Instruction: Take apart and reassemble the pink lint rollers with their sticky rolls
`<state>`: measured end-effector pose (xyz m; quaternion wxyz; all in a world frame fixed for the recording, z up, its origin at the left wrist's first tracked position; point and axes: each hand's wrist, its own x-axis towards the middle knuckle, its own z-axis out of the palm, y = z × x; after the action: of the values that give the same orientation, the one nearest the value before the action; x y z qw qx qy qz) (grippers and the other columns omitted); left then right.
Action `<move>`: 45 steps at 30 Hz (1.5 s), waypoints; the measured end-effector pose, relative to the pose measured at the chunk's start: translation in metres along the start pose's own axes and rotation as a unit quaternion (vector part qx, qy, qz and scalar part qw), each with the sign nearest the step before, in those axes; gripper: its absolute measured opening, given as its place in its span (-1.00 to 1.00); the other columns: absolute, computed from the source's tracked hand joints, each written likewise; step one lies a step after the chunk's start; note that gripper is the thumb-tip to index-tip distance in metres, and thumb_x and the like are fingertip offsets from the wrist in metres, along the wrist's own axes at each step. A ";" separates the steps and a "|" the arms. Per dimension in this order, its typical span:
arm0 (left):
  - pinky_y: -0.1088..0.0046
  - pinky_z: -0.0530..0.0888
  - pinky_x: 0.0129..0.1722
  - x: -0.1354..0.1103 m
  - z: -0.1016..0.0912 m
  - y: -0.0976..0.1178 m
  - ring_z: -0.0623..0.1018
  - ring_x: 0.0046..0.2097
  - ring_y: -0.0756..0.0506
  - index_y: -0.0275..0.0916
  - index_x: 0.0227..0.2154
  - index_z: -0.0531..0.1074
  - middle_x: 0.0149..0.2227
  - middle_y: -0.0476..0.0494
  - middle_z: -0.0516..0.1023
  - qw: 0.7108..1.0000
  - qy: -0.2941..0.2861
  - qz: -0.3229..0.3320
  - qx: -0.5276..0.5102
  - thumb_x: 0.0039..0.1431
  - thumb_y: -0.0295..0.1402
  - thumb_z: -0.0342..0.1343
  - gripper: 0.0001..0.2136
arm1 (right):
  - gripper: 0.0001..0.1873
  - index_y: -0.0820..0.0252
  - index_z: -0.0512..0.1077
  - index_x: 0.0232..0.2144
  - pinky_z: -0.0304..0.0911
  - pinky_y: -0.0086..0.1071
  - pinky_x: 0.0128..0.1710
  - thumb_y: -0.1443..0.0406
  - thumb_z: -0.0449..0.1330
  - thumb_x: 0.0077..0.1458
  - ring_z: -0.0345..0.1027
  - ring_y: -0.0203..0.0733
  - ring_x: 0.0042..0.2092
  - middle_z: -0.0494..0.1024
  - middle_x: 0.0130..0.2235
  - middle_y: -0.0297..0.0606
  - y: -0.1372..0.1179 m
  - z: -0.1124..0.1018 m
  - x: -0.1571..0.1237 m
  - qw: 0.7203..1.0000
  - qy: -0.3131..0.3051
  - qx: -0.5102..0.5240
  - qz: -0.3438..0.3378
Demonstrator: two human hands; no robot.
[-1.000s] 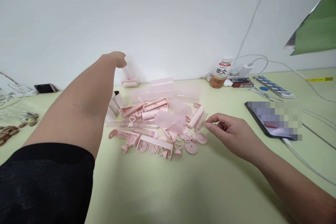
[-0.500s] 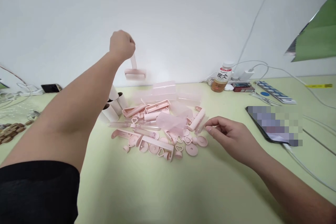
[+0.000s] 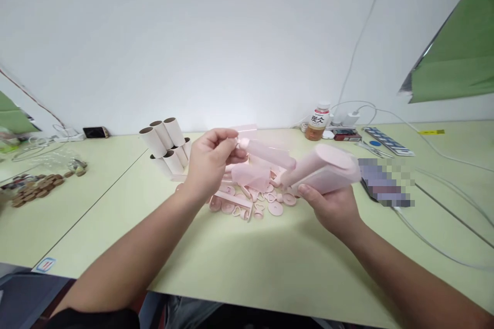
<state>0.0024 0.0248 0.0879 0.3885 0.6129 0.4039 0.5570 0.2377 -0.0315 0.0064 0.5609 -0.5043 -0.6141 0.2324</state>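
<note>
My left hand (image 3: 208,164) pinches the end of a translucent pink handle (image 3: 268,154), which points right above the pile. My right hand (image 3: 335,211) is closed around a curved, translucent pink plastic cover (image 3: 328,177), thumb on its near side. Whether handle and cover touch or are joined cannot be made out. Below both hands lies a pile of pink parts, including a long frame (image 3: 233,197), round discs (image 3: 275,208), heart-shaped loops (image 3: 259,209) and another translucent cover (image 3: 250,177). The hands hide part of the pile.
Several white paper rolls (image 3: 152,141) stand stacked behind my left forearm. At the back right are a bottle (image 3: 317,123), boxes and scissors (image 3: 380,151); a phone (image 3: 372,195) with a cable lies nearer. Brown wooden pieces (image 3: 36,190) lie far left.
My left hand came down from near the wall, where it held a pink T-shaped piece, to above the pile. My right hand rose slightly and now holds a cover. The view tilted and shifted.
</note>
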 end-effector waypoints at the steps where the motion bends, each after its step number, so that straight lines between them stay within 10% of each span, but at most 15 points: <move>1: 0.22 0.59 -0.24 -0.010 -0.007 -0.007 0.59 -0.26 -0.11 -0.24 -0.20 0.47 -0.32 -0.12 0.52 0.997 -0.001 0.025 0.073 0.20 -0.30 0.09 -0.82 | -0.49 0.15 0.42 -0.13 0.44 -0.13 -0.25 -0.02 0.33 -0.02 0.50 0.10 -0.16 0.59 -0.18 -0.09 0.000 0.000 0.000 1.000 0.008 0.002 -0.011; 6: 0.07 0.41 0.10 -0.032 -0.033 -0.032 0.42 0.13 -0.26 -0.21 -0.02 0.46 0.06 -0.29 0.44 0.864 -0.130 0.258 0.414 0.26 -0.24 0.09 -0.71 | -0.35 0.16 0.32 0.01 0.42 -0.29 -0.36 0.02 0.38 -0.06 0.51 -0.01 -0.22 0.58 -0.15 -0.12 -0.001 0.005 -0.003 0.997 -0.048 0.004 -0.054; 10: 0.16 0.45 -0.08 -0.034 -0.038 -0.048 0.53 -0.13 -0.22 -0.25 -0.09 0.45 -0.20 -0.22 0.57 0.798 -0.236 0.237 0.501 0.25 -0.37 0.03 -0.78 | -0.40 0.12 0.37 -0.02 0.42 -0.31 -0.32 0.03 0.40 -0.06 0.52 -0.03 -0.21 0.60 -0.15 -0.16 -0.004 0.002 -0.001 0.989 -0.123 -0.027 -0.083; 16: 0.33 0.45 -0.26 -0.026 -0.065 -0.063 0.55 -0.20 -0.17 -0.21 -0.13 0.45 -0.24 -0.14 0.58 0.887 -0.077 0.109 0.442 0.27 -0.21 0.01 -0.75 | -0.32 0.06 0.35 0.11 0.39 -0.15 -0.14 -0.02 0.34 -0.02 0.47 0.09 -0.03 0.54 0.02 -0.12 0.010 -0.033 0.031 0.993 0.017 -0.117 -0.012; 22: 0.44 0.41 -0.38 -0.026 -0.063 -0.069 0.51 -0.35 -0.08 -0.22 -0.28 0.47 -0.43 -0.03 0.52 0.953 0.014 0.060 0.295 0.23 -0.13 0.09 -0.76 | -0.24 0.12 0.31 0.18 0.34 -0.11 -0.15 0.02 0.31 -0.06 0.47 0.10 -0.10 0.55 -0.01 -0.05 0.029 -0.037 0.046 0.946 0.028 -0.289 0.141; 32: 0.44 0.41 -0.29 -0.027 -0.054 -0.078 0.51 -0.30 -0.06 -0.23 -0.29 0.49 -0.36 -0.04 0.56 0.970 0.052 0.054 0.231 0.20 -0.15 0.14 -0.76 | -0.45 0.11 0.41 0.04 0.29 -0.24 -0.34 0.02 0.22 0.04 0.44 -0.08 -0.38 0.54 -0.37 -0.28 0.011 0.004 0.048 0.960 -0.043 -0.268 0.071; 45: 0.43 0.41 -0.32 -0.027 -0.053 -0.073 0.51 -0.32 -0.08 -0.23 -0.26 0.51 -0.36 -0.05 0.57 0.975 0.040 0.040 0.214 0.18 -0.07 0.14 -0.69 | -0.53 0.17 0.46 0.03 0.33 -0.15 -0.20 0.08 0.15 0.14 0.46 -0.01 -0.22 0.51 0.03 -0.08 -0.010 0.043 0.081 0.909 -0.132 -0.394 -0.036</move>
<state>-0.0568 0.0280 0.0140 0.2094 0.6743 0.5042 0.4972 0.2060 0.0482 0.0405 0.2389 -0.6263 -0.7419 0.0156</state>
